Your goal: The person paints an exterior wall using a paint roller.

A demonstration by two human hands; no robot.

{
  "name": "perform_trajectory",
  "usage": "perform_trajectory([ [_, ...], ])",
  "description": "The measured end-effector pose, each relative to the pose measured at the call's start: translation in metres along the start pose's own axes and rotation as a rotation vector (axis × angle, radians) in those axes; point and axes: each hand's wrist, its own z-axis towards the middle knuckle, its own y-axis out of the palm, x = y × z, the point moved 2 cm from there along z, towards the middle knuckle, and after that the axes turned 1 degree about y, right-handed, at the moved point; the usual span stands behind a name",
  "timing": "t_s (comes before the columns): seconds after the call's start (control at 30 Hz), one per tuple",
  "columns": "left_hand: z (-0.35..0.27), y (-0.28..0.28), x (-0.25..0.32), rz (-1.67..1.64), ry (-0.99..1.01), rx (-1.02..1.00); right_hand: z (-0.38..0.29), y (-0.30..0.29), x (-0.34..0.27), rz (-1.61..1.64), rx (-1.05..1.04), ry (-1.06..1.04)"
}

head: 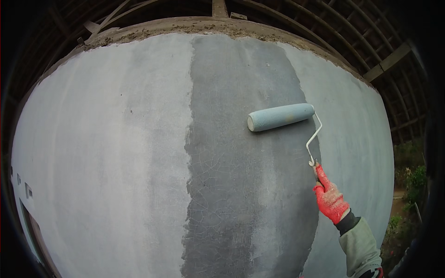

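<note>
My right hand (331,201), in a red knitted work glove with pale smears, grips the handle of a paint roller (282,117). The roller's sleeve is coated in light blue-grey and tilts slightly, its right end higher. A bent white wire frame (307,142) joins the sleeve to the handle. Behind the roller is a dark grey band of cracked plaster (222,166) on the wall. Pale coating covers the wall to the left (104,139) and right (351,146) of this band. Whether the sleeve touches the plaster is hard to tell. My left hand is out of view.
A rough ledge with crumbled mortar (215,27) runs along the wall's top. Above it are roof timbers (219,7) and a concrete or wooden beam (387,62). A door or window frame (36,236) stands at lower left. Green plants (417,180) grow beyond the right edge.
</note>
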Motion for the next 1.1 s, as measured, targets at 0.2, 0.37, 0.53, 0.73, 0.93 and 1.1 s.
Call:
perform_trajectory([
  [0.2, 0.011, -0.004, 0.001, 0.006, -0.001, 0.032, 0.129, 0.000, -0.105, -0.029, 0.061, -0.086],
  [0.37, 0.023, -0.007, 0.004, 0.023, -0.016, 0.046, 0.246, -0.007, -0.186, 0.056, 0.053, -0.065],
  [0.53, 0.028, -0.012, 0.009, 0.041, -0.027, 0.034, 0.362, -0.003, -0.197, -0.082, 0.206, -0.565],
  [0.73, 0.020, -0.011, 0.008, 0.045, -0.046, 0.036, 0.286, 0.014, -0.211, -0.162, 0.109, -0.204],
  [0.93, 0.004, -0.004, 0.003, 0.040, -0.121, -0.056, 0.153, 0.034, -0.118, -0.097, 0.214, -0.234],
  [1.1, -0.009, -0.003, 0.007, 0.054, 0.073, -0.180, -0.022, 0.082, -0.038, 0.096, 0.036, -0.204],
])
